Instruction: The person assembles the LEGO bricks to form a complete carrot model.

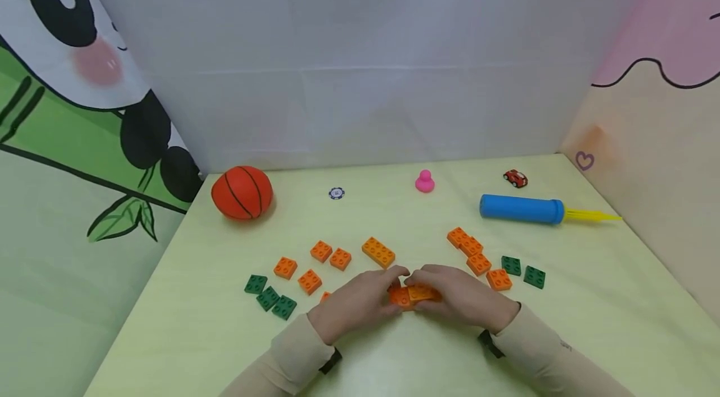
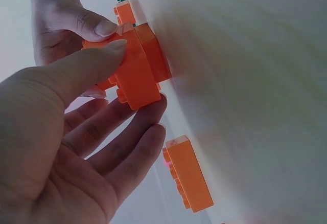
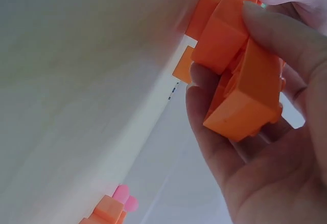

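Near the front middle of the table, both hands meet around a small cluster of orange toy building bricks (image 1: 400, 298). My left hand (image 1: 362, 298) pinches a red-orange brick (image 2: 135, 75) between thumb and fingers. From the other side, my right hand (image 1: 464, 298) grips a lighter orange brick (image 3: 250, 93), its thumb on the neighbouring brick (image 3: 219, 35). The bricks touch and overlap at an offset; whether they are pressed fully together I cannot tell. A longer orange brick (image 1: 379, 252) lies just beyond the hands.
Several loose orange bricks (image 1: 309, 282) and green bricks (image 1: 256, 284) lie to the left. More orange bricks (image 1: 479, 264) and two green bricks (image 1: 510, 266) are to the right. Farther back are a ball (image 1: 243, 192), poker chip (image 1: 336, 193), pink toy (image 1: 424, 181), toy car (image 1: 515, 178) and blue pump (image 1: 523, 209).
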Tool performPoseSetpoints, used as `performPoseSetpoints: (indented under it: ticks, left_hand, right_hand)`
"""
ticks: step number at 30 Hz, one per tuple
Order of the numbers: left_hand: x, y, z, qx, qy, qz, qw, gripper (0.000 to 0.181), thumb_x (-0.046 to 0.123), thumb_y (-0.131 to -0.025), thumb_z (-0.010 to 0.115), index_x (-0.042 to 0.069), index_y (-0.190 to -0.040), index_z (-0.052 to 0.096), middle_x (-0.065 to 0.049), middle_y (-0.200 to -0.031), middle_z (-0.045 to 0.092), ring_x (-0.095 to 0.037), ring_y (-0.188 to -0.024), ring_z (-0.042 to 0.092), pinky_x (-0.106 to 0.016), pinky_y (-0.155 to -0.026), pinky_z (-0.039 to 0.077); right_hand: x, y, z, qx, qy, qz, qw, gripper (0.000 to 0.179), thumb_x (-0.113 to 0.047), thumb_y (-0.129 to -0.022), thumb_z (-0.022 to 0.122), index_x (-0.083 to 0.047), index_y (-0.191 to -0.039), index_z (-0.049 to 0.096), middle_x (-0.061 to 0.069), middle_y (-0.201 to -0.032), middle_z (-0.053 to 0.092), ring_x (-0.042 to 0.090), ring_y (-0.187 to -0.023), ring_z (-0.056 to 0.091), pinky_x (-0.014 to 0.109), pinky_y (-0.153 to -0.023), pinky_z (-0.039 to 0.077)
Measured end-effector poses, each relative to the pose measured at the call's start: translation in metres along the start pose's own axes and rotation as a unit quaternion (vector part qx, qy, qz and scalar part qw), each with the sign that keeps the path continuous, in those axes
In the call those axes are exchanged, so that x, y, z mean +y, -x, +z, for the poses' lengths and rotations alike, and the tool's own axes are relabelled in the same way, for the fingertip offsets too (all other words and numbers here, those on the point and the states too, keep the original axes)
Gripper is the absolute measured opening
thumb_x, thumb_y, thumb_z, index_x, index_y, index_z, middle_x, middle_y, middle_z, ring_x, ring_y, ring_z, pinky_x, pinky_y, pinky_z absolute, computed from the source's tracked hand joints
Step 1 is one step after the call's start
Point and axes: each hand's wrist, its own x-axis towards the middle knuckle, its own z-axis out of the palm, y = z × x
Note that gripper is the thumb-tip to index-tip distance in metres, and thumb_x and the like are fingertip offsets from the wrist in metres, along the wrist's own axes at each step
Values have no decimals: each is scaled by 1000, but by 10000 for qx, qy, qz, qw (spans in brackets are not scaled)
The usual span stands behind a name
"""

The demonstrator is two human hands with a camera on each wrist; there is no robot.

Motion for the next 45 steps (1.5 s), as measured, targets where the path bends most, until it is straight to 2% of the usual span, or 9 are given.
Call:
performPoseSetpoints:
  ticks: [11,21,27,33,38,41,45]
  left_hand:
    - [-1,-3,-6,15,-45,-2,10000,55,27,-91,75,20,-139,50,7,-108,66,-4,-90,59,-23,-86,53]
    - [-2,-3,-9,49,-129,53,9999,55,27,-91,75,19,-138,49,7,-105,66,-4,-89,59,-22,-85,52]
    - [-2,-4,-6,-82,-17,1,10000,56,26,-90,76,20,-139,49,9,-103,64,-4,-87,57,-22,-84,52]
    - [-1,-3,-5,-92,-118,57,9999,59,26,-89,76,21,-140,47,9,-104,64,-5,-88,58,-23,-85,53]
    - [-6,-3,-16,-129,10,-173,9998,59,33,-93,72,22,-145,47,4,-116,66,-10,-100,61,-30,-90,53]
    - [-10,-9,-28,109,-252,-192,9994,50,30,-97,67,17,-143,52,-1,-127,64,-17,-112,61,-36,-96,52]
    - [-17,-21,-40,340,-1292,-111,9910,39,15,-96,66,12,-134,61,-5,-133,62,-23,-122,57,-39,-103,48]
  right_hand:
    - [0,-3,-5,60,-94,34,9999,31,-25,-92,73,-21,-121,66,-14,-107,62,3,-93,57,26,-88,54]
    - [4,-6,-2,122,-145,-4,9998,33,-26,-91,74,-19,-122,65,-12,-116,64,8,-104,59,33,-96,53]
    - [2,-4,-2,-102,102,179,9997,33,-32,-93,71,-20,-123,64,-10,-119,65,9,-104,60,35,-95,53]
    - [3,3,-12,-279,42,521,9982,45,-44,-94,67,-22,-133,62,-9,-129,63,15,-120,57,44,-102,49]
    - [3,4,-17,-351,60,542,9979,43,-41,-95,67,-21,-132,64,-10,-127,64,15,-118,58,44,-103,48]
    - [3,3,-18,-411,69,493,9979,40,-41,-95,67,-20,-129,66,-12,-124,65,13,-116,59,42,-101,49]
    - [1,3,-18,-453,22,474,9978,40,-43,-95,66,-22,-129,67,-14,-122,64,11,-114,59,41,-101,50]
